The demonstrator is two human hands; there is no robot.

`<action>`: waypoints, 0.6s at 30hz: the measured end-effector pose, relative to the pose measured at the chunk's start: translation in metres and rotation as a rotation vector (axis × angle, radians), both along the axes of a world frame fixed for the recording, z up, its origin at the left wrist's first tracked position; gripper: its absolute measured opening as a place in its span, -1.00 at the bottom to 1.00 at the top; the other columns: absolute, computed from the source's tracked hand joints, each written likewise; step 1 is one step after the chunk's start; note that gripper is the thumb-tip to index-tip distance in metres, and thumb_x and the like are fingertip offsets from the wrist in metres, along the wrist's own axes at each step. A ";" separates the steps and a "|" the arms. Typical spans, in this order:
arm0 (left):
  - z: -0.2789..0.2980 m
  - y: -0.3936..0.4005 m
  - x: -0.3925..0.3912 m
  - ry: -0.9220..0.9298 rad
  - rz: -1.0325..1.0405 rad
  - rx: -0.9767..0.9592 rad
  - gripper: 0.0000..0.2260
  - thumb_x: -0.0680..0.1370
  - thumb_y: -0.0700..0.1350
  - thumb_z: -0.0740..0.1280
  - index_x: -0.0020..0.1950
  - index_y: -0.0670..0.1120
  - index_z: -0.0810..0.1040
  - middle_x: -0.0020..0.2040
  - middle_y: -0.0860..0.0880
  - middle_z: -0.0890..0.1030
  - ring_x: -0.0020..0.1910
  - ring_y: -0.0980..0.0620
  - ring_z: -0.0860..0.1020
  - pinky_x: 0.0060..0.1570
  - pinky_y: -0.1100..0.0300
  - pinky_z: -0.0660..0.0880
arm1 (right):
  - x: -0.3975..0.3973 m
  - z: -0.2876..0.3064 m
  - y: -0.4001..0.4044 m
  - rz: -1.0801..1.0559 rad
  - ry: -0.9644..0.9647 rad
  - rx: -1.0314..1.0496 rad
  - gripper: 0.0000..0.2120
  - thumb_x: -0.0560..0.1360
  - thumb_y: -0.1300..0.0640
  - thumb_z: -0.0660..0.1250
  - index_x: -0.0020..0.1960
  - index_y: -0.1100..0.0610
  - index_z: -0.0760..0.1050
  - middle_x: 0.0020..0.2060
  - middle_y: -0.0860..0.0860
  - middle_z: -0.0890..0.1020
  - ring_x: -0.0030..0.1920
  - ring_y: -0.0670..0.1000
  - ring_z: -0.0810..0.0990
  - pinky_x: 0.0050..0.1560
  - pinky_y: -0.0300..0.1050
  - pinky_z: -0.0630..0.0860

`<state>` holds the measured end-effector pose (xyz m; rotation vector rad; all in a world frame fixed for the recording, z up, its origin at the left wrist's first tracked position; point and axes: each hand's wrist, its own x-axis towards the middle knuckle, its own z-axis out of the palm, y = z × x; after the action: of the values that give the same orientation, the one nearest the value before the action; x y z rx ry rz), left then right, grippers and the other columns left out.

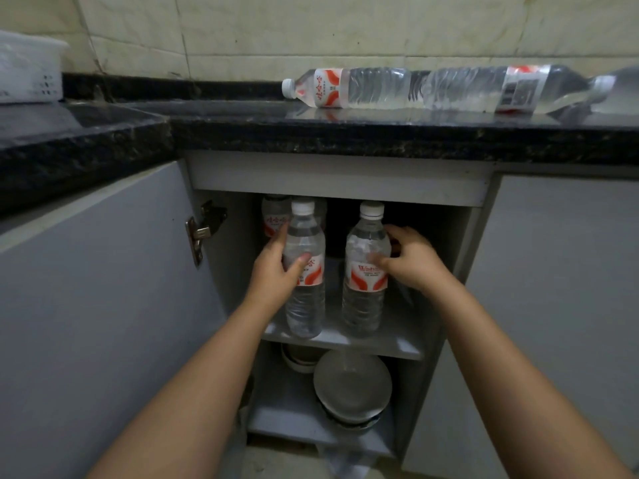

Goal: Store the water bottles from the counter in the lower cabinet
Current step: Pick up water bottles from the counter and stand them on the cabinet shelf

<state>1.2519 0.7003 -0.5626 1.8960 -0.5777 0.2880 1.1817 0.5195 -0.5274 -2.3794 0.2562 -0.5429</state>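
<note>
Clear plastic, ribbed and red-labelled, fills both hands: the left grip wraps the label band of one upright water bottle, thumb across the front, and the right grip clasps a second upright bottle from its outer side. Both bottles stand at the front of the upper shelf of the open lower cabinet, a narrow gap between them, probably held mid-body so they settle on their bases without tipping. Behind the left grip, deeper in, a third bottle already stands, which suggests rows are being filled from the back. Below both grips, stacked bowls occupy the bottom shelf, so that level is taken. Above the right grip, on the black stone table, two more bottles lie on their sides, still to be stored.
</note>
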 end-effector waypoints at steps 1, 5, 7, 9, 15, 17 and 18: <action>-0.001 0.001 -0.001 0.019 -0.001 -0.021 -0.48 0.51 -0.20 0.27 0.44 -0.06 0.17 0.34 -0.17 0.38 0.30 -0.10 0.39 0.26 0.07 0.36 | -0.001 0.002 -0.001 0.031 0.012 -0.011 -0.59 0.41 0.23 0.35 0.24 0.16 0.39 0.15 0.19 0.49 0.11 0.17 0.51 -0.04 -0.13 0.41; -0.008 -0.005 -0.007 -0.022 0.120 -0.008 -0.47 0.49 -0.14 0.31 0.42 -0.05 0.22 0.39 -0.17 0.26 0.35 -0.11 0.29 0.31 0.05 0.31 | -0.001 -0.002 0.017 -0.063 -0.091 -0.021 -0.60 0.39 0.16 0.36 0.20 0.19 0.39 0.10 0.22 0.51 0.10 0.22 0.50 -0.03 -0.07 0.43; -0.009 -0.009 -0.009 -0.065 0.213 0.047 -0.45 0.43 -0.03 0.37 0.38 -0.04 0.30 0.36 -0.15 0.27 0.34 -0.11 0.29 0.25 0.08 0.29 | 0.003 -0.007 0.031 -0.224 -0.106 -0.059 -0.45 0.35 0.01 0.42 0.23 0.21 0.35 0.15 0.25 0.44 0.16 0.26 0.42 0.05 -0.01 0.42; -0.007 -0.013 -0.009 -0.065 0.256 0.082 -0.42 0.39 0.06 0.40 0.36 -0.03 0.32 0.33 -0.14 0.32 0.31 -0.11 0.32 0.19 0.10 0.31 | 0.004 -0.010 0.040 -0.326 -0.082 -0.118 -0.35 0.32 -0.06 0.44 0.26 0.23 0.30 0.20 0.25 0.36 0.19 0.27 0.36 0.08 0.07 0.43; 0.002 -0.009 -0.002 -0.024 0.261 0.032 -0.43 0.41 -0.01 0.40 0.37 -0.04 0.29 0.24 -0.17 0.43 0.21 -0.13 0.43 0.12 0.08 0.39 | -0.001 -0.001 0.012 0.044 -0.062 0.087 -0.47 0.38 0.25 0.38 0.30 0.15 0.29 0.14 0.13 0.49 0.14 0.12 0.49 0.05 -0.08 0.42; 0.001 -0.005 -0.001 -0.003 0.231 -0.007 -0.45 0.43 -0.06 0.38 0.37 -0.05 0.28 0.22 -0.17 0.46 0.19 -0.13 0.46 0.13 0.07 0.42 | -0.006 0.001 0.008 0.214 -0.011 0.196 -0.44 0.43 0.32 0.32 0.36 0.10 0.21 0.10 0.03 0.47 0.13 0.01 0.45 0.07 -0.13 0.40; 0.000 -0.003 -0.002 0.005 0.216 -0.024 -0.47 0.44 -0.09 0.37 0.37 -0.05 0.27 0.21 -0.17 0.47 0.17 -0.12 0.47 0.11 0.08 0.43 | -0.006 0.001 0.008 0.243 0.005 0.216 -0.44 0.44 0.33 0.29 0.37 0.09 0.19 0.08 0.00 0.44 0.11 -0.03 0.43 0.08 -0.14 0.39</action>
<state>1.2499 0.6971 -0.5623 1.9376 -0.3638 0.4275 1.1755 0.5273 -0.5266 -2.1629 0.0239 -0.3750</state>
